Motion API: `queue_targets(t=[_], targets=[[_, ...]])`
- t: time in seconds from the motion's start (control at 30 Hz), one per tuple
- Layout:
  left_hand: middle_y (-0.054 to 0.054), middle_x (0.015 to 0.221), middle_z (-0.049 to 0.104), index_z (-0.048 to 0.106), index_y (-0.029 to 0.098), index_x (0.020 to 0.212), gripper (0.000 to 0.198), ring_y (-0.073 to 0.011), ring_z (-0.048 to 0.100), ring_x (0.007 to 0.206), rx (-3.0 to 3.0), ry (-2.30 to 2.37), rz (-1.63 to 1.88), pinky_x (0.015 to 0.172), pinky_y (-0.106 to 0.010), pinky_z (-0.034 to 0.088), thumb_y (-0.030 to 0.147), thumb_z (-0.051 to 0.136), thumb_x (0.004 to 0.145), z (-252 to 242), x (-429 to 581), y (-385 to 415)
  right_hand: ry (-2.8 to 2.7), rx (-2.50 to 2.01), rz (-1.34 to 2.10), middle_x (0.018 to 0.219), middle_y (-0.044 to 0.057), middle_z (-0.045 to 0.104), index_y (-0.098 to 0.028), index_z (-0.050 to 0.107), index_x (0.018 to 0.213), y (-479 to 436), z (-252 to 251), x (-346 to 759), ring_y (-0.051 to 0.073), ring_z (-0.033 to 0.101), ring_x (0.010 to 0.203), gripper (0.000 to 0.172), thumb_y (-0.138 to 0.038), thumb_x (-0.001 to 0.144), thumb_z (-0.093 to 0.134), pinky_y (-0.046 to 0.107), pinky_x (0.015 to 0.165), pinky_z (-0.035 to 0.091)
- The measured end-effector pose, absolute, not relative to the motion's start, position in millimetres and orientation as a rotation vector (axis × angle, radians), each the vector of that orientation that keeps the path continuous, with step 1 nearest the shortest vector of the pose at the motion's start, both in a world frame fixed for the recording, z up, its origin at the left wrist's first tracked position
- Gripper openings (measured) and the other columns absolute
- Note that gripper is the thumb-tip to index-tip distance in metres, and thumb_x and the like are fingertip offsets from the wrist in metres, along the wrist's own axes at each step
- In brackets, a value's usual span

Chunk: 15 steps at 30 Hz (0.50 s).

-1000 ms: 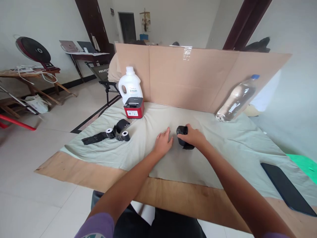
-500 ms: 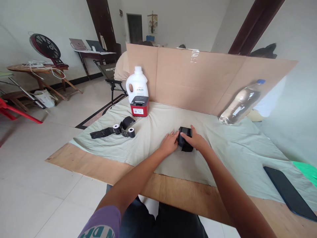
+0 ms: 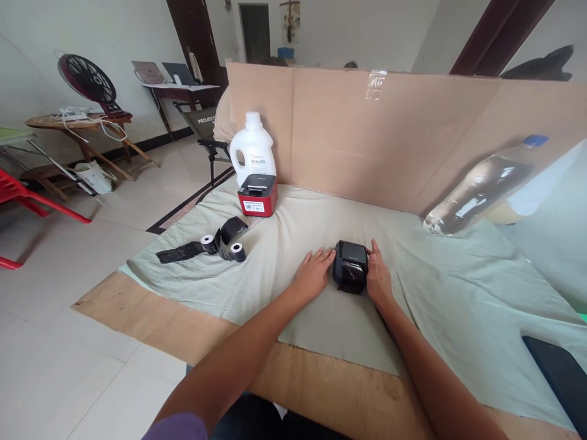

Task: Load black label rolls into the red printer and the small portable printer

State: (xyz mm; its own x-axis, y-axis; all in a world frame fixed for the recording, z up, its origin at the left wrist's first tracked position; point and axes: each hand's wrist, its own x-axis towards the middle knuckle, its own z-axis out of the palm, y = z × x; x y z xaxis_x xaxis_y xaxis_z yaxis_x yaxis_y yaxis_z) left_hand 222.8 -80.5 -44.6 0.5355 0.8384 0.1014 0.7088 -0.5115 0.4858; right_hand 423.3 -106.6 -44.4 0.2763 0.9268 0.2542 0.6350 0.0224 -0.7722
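Black, box-shaped device (image 3: 351, 267) is set on the cloth-covered table (image 3: 156, 321), long axis roughly near to far, flanked by the left hand (image 3: 314, 273), fingers outstretched at its left edge, and the right hand (image 3: 380, 280), laid along its right side, grip not discernible.

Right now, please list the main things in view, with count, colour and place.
Board: 1, wood brown, foreground
Cloth: 1, pale green, on board
Device: 1, black, centre
Rolls: 2, black and white, left
Strips: count unclear, black, beside rolls
Box: 1, red and black, back left
Jug: 1, white, behind box
Cardboard: 1, brown, rear
Bottle: 1, clear, right rear
Phone: 1, black, right foreground
Chair: 1, dark, left background
Fan: 1, dark, far left
Left hand: 1, bare, device's left
Right hand: 1, bare, device's right
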Motion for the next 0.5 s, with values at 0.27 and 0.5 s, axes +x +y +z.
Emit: queue_targets(t=[0.27, 0.5], targets=[[-0.002, 0.16, 0.037, 0.034, 0.025, 0.155, 0.073, -0.024, 0.024, 0.153, 2.48, 1.27, 0.394, 0.125, -0.055, 0.01, 0.004, 0.036, 0.085, -38.6, 222.4, -75.6, -1.423, -1.726, 0.436, 0.137, 0.017, 0.062, -0.013, 0.033, 0.156, -105.5, -38.4, 423.4, 0.035, 0.059, 0.123, 0.086, -0.069, 0.095, 0.016, 0.047, 0.104, 0.042], [-0.005, 0.159, 0.04, 0.035, 0.021, 0.154, 0.07, -0.0258, 0.028, 0.151, 2.493, 1.269, 0.387, 0.125, -0.056, 0.01, 0.006, 0.037, 0.086, -38.7, 223.7, -75.2, -1.428, -1.733, 0.424, 0.138, 0.018, 0.06, -0.012, 0.032, 0.157, -105.3, -40.9, 424.0, 0.034, 0.058, 0.124, 0.083, -0.066, 0.096, 0.017, 0.046, 0.104, 0.041]])
